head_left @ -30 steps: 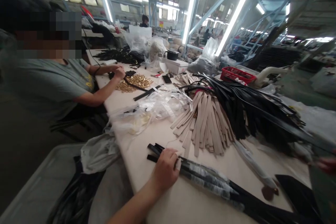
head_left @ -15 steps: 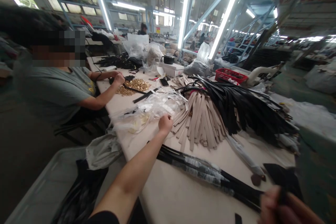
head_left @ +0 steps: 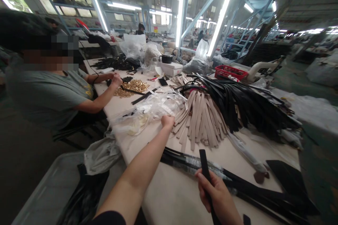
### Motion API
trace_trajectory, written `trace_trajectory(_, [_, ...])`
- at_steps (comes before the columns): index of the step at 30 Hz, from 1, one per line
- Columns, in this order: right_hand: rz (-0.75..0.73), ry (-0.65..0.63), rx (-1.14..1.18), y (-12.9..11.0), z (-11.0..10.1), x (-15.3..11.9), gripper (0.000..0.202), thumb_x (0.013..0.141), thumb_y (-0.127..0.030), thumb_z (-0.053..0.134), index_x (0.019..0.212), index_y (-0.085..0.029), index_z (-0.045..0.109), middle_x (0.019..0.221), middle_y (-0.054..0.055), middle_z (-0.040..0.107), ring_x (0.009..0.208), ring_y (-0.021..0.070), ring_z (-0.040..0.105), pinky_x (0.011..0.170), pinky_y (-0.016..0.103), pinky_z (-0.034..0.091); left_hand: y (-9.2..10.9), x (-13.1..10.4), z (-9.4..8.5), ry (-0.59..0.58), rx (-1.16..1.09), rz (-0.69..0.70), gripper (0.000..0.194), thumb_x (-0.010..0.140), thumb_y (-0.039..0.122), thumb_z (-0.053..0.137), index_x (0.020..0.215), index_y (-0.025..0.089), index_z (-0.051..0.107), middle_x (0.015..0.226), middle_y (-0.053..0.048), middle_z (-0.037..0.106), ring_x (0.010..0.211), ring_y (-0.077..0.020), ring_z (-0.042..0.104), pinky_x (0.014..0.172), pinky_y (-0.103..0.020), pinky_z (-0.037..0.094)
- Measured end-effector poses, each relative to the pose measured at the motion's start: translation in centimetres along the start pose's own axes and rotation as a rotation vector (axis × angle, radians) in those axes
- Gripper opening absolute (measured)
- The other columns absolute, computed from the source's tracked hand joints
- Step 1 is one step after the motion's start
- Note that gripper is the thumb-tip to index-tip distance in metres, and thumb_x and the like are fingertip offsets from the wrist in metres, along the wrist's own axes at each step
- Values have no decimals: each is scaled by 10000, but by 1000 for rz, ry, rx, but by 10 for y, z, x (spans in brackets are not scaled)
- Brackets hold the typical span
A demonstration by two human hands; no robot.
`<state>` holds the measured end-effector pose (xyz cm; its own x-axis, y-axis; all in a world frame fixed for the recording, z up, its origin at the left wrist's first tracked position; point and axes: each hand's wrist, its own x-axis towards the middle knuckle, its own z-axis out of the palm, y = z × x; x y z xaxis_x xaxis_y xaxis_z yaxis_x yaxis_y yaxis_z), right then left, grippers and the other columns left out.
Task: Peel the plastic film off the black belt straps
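Observation:
My left hand [head_left: 168, 121] is closed at the edge of the white plastic wrappings [head_left: 161, 103], just left of the fanned beige strips [head_left: 198, 119]; what its fingers hold is too small to make out. Lower right, my right hand [head_left: 215, 190] grips a flat black strap [head_left: 206, 168], whose end points up past the thumb. Beneath and behind that hand lies a long bundle of black straps [head_left: 243, 186] partly wrapped in clear film. A large pile of black straps [head_left: 237, 102] rests over the beige strips.
At the left a person in a grey shirt [head_left: 52, 91] works beside gold metal pieces [head_left: 134, 87]. A red basket [head_left: 229, 74], a white box [head_left: 170, 69] and a phone [head_left: 163, 82] are farther back. A grey bin [head_left: 44, 179] stands at the lower left.
My right hand has come in from the lower right corner towards the middle, and the black strap in it now shows clearly. My left hand has barely moved.

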<state>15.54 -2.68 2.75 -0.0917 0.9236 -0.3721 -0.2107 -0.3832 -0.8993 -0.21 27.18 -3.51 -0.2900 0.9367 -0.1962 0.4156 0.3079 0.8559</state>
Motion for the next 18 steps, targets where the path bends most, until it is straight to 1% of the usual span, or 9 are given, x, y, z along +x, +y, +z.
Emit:
trace_trajectory(2, [13, 18, 6, 6, -4, 1, 508, 802, -656, 661, 952, -180, 566, 533, -71, 518, 295, 37, 358, 289, 155, 187, 6, 8, 7, -52, -83, -84, 377, 931, 349, 621, 1253, 159, 575, 1252, -110, 598, 1053, -242, 626, 877, -442, 547])
trace_trajectory(4, [25, 39, 10, 11, -11, 2, 527, 787, -671, 665, 955, -181, 566, 531, -69, 521, 295, 41, 363, 289, 156, 200, 10, 12, 11, -91, -161, -137, 374, 934, 351, 617, 1256, 166, 573, 1254, -105, 598, 1054, -241, 625, 876, -445, 547])
trace_trajectory(6, [35, 48, 12, 15, -19, 4, 539, 782, -680, 664, 956, -179, 565, 526, -69, 520, 292, 45, 367, 290, 159, 209, 10, 11, 10, -117, -238, -165, 371, 937, 351, 611, 1259, 171, 571, 1258, -102, 597, 1052, -239, 625, 875, -449, 548])
trace_trajectory(8, [35, 71, 11, 16, -26, 8, 534, 793, -673, 658, 965, -175, 567, 527, -68, 518, 300, 44, 366, 301, 159, 210, 6, 3, 6, -138, -315, -176, 376, 937, 354, 613, 1264, 174, 568, 1265, -100, 592, 1064, -242, 620, 883, -455, 545])
trace_trajectory(10, [33, 104, 1, 15, -28, 11, 517, 805, -656, 657, 974, -176, 568, 534, -66, 519, 315, 41, 368, 314, 157, 210, -2, -11, -2, -153, -390, -172, 356, 942, 354, 603, 1240, 161, 580, 1225, -101, 612, 1016, -229, 636, 851, -433, 556])
trace_trajectory(12, [25, 129, -25, 11, -26, 15, 496, 814, -636, 659, 990, -181, 570, 548, -63, 528, 327, 41, 375, 323, 157, 218, -13, -30, -14, -166, -466, -152, 289, 950, 332, 571, 1150, 128, 615, 1104, -103, 665, 827, -172, 662, 726, -342, 564])
trace_trajectory(14, [0, 145, -68, 5, -21, 19, 475, 824, -613, 659, 1014, -185, 579, 574, -57, 544, 334, 45, 389, 329, 162, 230, -25, -54, -26, -196, -538, -128, 226, 918, 293, 568, 1023, 108, 644, 950, -96, 706, 593, -99, 607, 563, -244, 503])
trace_trajectory(15, [-24, 155, -96, 1, -17, 21, 460, 834, -597, 654, 1032, -187, 586, 600, -50, 559, 339, 46, 395, 331, 166, 233, -30, -67, -33, -221, -570, -120, 203, 882, 278, 587, 973, 107, 651, 891, -91, 715, 518, -75, 565, 507, -216, 460])
trace_trajectory(18, [-102, 193, -208, -7, -6, 34, 436, 866, -557, 623, 1100, -190, 605, 707, -15, 625, 349, 52, 422, 332, 181, 269, -46, -105, -47, -304, -635, -120, 210, 771, 281, 673, 901, 117, 659, 799, -81, 721, 451, -60, 519, 439, -186, 390])
